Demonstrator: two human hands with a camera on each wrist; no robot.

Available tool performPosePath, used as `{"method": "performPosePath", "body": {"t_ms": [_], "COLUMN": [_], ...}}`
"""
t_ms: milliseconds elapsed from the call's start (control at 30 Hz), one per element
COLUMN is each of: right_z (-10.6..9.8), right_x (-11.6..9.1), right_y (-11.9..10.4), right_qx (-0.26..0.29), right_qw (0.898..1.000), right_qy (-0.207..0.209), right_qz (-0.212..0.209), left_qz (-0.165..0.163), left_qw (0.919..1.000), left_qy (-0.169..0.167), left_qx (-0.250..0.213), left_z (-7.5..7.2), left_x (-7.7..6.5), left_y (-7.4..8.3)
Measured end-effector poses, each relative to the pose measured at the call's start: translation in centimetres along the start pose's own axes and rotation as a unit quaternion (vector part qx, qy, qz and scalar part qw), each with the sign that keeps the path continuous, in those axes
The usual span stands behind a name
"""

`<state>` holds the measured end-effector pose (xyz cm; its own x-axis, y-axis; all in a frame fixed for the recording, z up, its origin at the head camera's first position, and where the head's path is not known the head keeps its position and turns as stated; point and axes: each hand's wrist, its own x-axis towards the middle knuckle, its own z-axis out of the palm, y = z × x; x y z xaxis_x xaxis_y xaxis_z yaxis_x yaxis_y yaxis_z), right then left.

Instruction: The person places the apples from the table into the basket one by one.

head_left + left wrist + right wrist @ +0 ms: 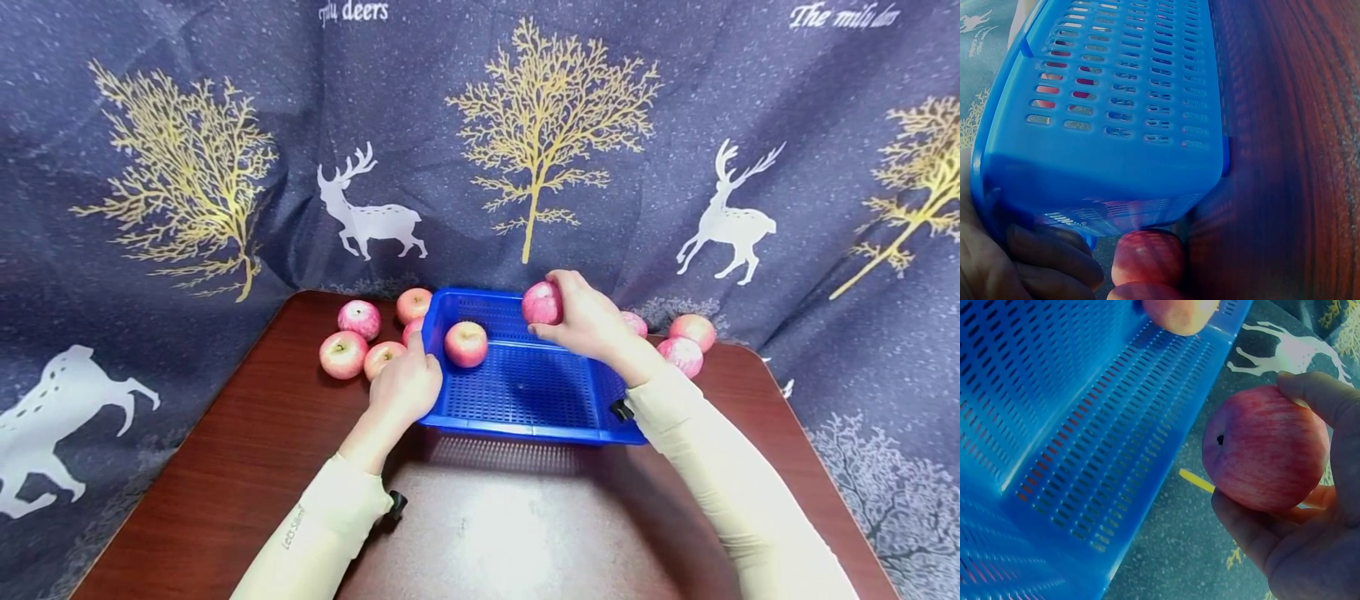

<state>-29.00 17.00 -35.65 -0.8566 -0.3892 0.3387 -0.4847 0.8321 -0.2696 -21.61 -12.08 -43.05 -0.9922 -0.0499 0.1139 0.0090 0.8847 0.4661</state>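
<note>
A blue plastic basket (517,431) with slotted walls stands on the table. My left hand (408,383) grips its left rim; in the left wrist view the fingers (1054,259) curl under the edge. Above the basket's back right part, my right hand (588,317) holds a red apple (542,303) between thumb and fingers. The right wrist view shows this apple (1266,448) apart from the basket wall (1110,450). One yellow-red apple (466,344) lies inside the basket at its left end.
Several apples (343,355) sit on the table left of the basket, one close against its outer wall. More apples (681,356) lie to the right, partly behind the right arm. A dark printed cloth (450,125) hangs behind the brown table (225,467).
</note>
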Motion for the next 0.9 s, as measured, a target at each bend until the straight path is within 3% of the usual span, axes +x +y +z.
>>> {"method": "performPosePath", "body": {"t_ms": [533, 900], "right_z": [2.2, 3.8], "right_x": [0.7, 0.8], "right_y": [-0.5, -0.7], "right_qx": [-0.026, -0.029], "right_qw": [0.998, 0.997], "right_qy": [-0.026, -0.039], "right_qz": [-0.056, -0.063], "left_qz": [0.003, -0.003], "left_qw": [1.0000, 1.0000], "left_qy": [-0.006, -0.002], "left_qx": [-0.002, -0.005], "left_z": [-0.2, -0.3], "left_x": [0.0, -0.2], "left_y": [0.0, 0.2]}}
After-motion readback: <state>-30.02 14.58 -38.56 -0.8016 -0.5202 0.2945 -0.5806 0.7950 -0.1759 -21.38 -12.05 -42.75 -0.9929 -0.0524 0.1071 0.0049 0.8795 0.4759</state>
